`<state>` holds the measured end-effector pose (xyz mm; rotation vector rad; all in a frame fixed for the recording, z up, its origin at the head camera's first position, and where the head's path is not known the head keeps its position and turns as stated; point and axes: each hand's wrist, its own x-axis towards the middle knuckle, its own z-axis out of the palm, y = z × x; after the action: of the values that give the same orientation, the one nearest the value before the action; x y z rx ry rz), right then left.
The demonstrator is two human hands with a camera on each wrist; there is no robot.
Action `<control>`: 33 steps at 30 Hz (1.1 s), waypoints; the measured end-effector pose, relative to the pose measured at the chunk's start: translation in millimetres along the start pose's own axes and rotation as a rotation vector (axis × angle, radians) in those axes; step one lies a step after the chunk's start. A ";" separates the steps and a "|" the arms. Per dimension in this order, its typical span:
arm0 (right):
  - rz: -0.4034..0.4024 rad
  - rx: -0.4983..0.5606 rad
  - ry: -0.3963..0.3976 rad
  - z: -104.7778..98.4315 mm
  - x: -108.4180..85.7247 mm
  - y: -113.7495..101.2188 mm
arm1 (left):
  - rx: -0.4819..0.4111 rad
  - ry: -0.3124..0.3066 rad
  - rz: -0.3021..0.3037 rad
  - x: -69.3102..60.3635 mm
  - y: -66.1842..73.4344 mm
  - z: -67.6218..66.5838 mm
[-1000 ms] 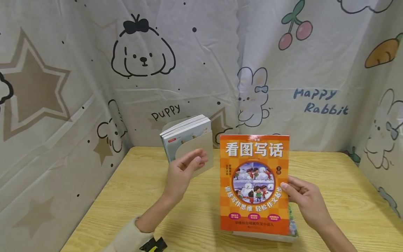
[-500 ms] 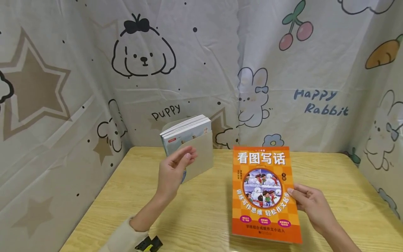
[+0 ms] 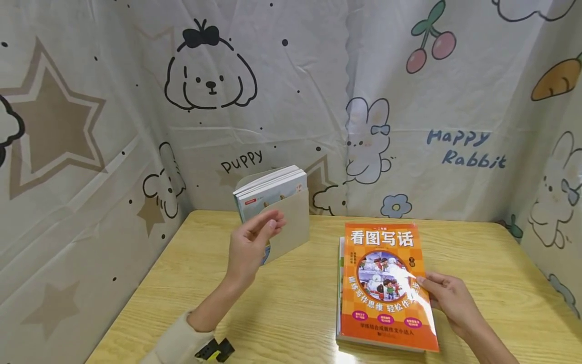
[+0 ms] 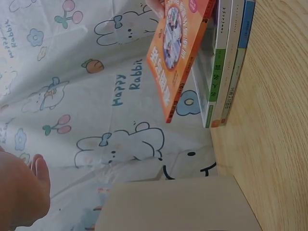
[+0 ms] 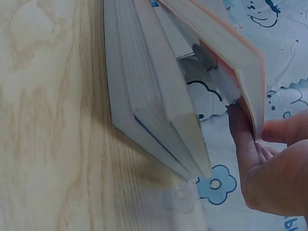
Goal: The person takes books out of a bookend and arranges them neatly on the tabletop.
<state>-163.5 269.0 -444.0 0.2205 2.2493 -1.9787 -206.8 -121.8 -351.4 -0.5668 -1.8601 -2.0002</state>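
Note:
In the head view my right hand [image 3: 454,303] pinches an orange picture-writing book [image 3: 386,283] at its right edge, thumb on the cover. The book lies tilted over a small stack of books [image 4: 224,72]. A gap between it and the stack shows in the right wrist view, where my fingers [image 5: 245,139] grip its edge. My left hand [image 3: 252,247] hangs loosely curled and holds nothing. Just beyond it, a cream book holder [image 3: 291,227] stands on the table with several books [image 3: 273,187] upright inside.
The wooden table [image 3: 191,283] is enclosed by a printed cloth [image 3: 282,101] at the back and sides. The holder stands left of the stack, near the back edge, with table surface between them.
My right hand has lowered the orange book and shifted it rightward, so it now sits closer over the stack. My left hand has drawn slightly left, away from the holder.

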 end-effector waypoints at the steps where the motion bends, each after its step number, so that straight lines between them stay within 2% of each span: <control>1: -0.003 -0.003 -0.009 -0.6 1.1 1.4 | 0.002 0.000 0.001 -0.2 0.6 -0.1; 5: 0.014 -0.011 -0.013 0.1 5.7 3.8 | 0.004 0.010 -0.003 -0.2 3.1 -1.2; 12: 0.017 -0.085 -0.055 -0.1 12.7 10.2 | 0.002 0.029 0.001 1.2 4.2 -7.1; 17: 0.043 -0.030 -0.062 1.3 17.4 15.5 | -0.002 0.030 0.011 1.1 3.2 -10.8; 23: 0.077 -0.016 -0.057 3.0 19.3 17.2 | 0.009 0.037 0.010 1.4 3.4 -13.3; 33: 0.064 -0.096 -0.053 1.8 20.9 15.7 | 0.016 0.073 0.028 5.5 5.4 -21.6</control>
<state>-180.9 269.6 -463.6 0.2237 2.2683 -1.8181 -209.9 -143.7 -345.1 -0.5056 -1.8142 -1.9598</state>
